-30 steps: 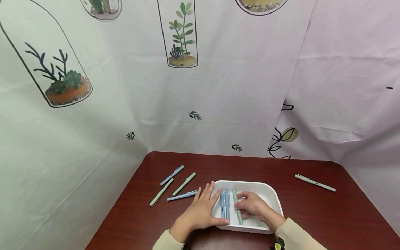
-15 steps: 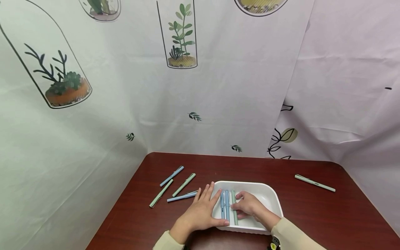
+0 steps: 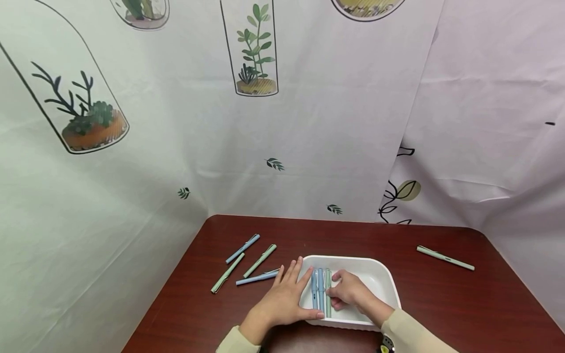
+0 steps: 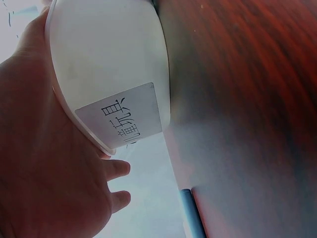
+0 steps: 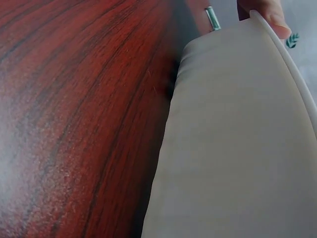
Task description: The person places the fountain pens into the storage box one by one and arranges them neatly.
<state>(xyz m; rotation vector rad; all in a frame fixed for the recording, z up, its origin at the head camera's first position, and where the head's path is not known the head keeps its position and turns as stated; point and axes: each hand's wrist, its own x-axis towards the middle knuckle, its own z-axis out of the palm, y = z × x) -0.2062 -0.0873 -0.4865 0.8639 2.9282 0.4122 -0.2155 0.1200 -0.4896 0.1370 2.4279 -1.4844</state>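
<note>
A white plastic box (image 3: 383, 282) stands on the table, a printed label (image 4: 124, 116) on its side in the left wrist view. Inside, along its left wall, two blue pens (image 3: 321, 289) lie parallel. Right beside them lies a light green pen (image 3: 328, 306), which my right hand (image 3: 350, 290) pinches with thumb and fingers. My left hand (image 3: 282, 300) spreads its fingers over the box's left rim, thumb at the near corner. In the left wrist view, that hand (image 4: 54, 148) lies along the box wall. The right wrist view shows mostly the box's outer side (image 5: 233, 124).
Left of the box, two green pens (image 3: 260, 260) and two blue pens (image 3: 243, 248) lie scattered on the dark red table (image 3: 185, 304). Another green pen (image 3: 446, 258) lies far right. A printed cloth (image 3: 331, 147) hangs behind the table.
My right hand has shifted left with the green pen, which has straightened and now lies close against the blue pens. The left hand has stayed at the rim.
</note>
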